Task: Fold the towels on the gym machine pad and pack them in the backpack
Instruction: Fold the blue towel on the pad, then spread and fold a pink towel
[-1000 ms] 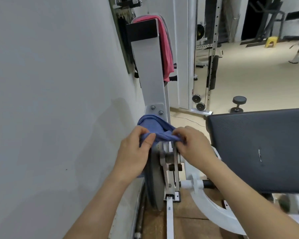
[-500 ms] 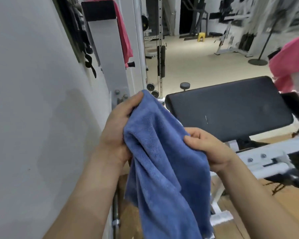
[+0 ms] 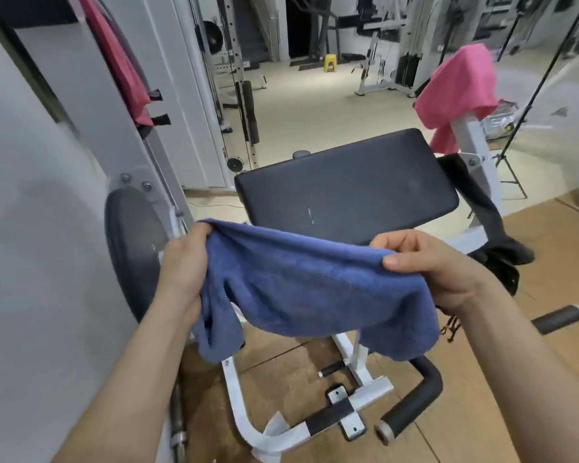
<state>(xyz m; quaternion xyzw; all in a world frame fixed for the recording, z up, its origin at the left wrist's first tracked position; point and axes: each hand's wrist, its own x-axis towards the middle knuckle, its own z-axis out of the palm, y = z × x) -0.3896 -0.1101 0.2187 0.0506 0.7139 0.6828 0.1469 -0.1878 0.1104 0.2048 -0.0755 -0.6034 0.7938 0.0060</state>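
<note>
Both of your hands grip one blue towel [image 3: 308, 289] in the air, just in front of the black machine pad [image 3: 348, 192], which lies at 12 o'clock from it. Your left hand [image 3: 184, 272] has its fingers curled round the bunched top edge at 9 o'clock. Your right hand [image 3: 428, 265] pinches the same edge between thumb and fingers at 3 o'clock. The towel's long axis runs 9 to 3 o'clock, the top edge stretched between your hands, the rest sagging toward 6 o'clock with both ends drooping lowest.

Half a second ago your hands were close together and the towel hung lengthwise toward 6 o'clock; now they are well apart and it is spread sideways. One pink towel [image 3: 462, 91] drapes a white post at 2 o'clock, another pink towel [image 3: 121, 61] hangs at 10 o'clock.
</note>
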